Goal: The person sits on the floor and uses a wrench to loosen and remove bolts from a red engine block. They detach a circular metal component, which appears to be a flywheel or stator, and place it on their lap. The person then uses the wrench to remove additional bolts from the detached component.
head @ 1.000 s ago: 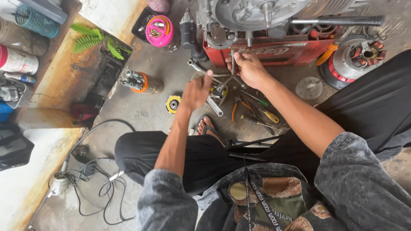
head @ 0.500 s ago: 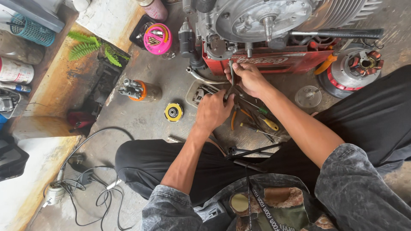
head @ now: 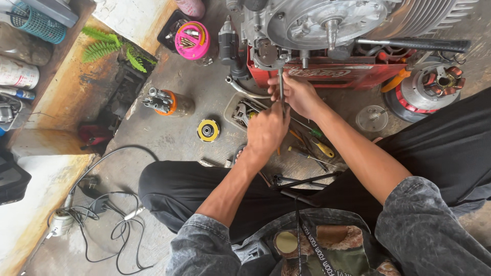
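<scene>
A grey metal engine (head: 327,25) rests on a red stand (head: 327,76) at the top of the view. A long thin metal driver (head: 281,84) points up at the engine's lower left corner. My right hand (head: 299,94) grips the shaft just below the engine. My left hand (head: 267,130) is closed around the lower end of the same tool. Under my hands lie several loose hand tools, among them a yellow-handled screwdriver (head: 323,148), and a small tray of parts (head: 244,110).
A yellow disc (head: 208,130) and an orange-collared part (head: 166,102) lie on the concrete floor at left. A pink round container (head: 191,41) sits top left, a stator wheel (head: 432,89) and a clear lid (head: 372,118) at right. Cables (head: 102,225) trail at lower left.
My left hand has moved from the loose tools up to the driver's lower end. My right hand has risen with the tool toward the engine. The view has shifted closer.
</scene>
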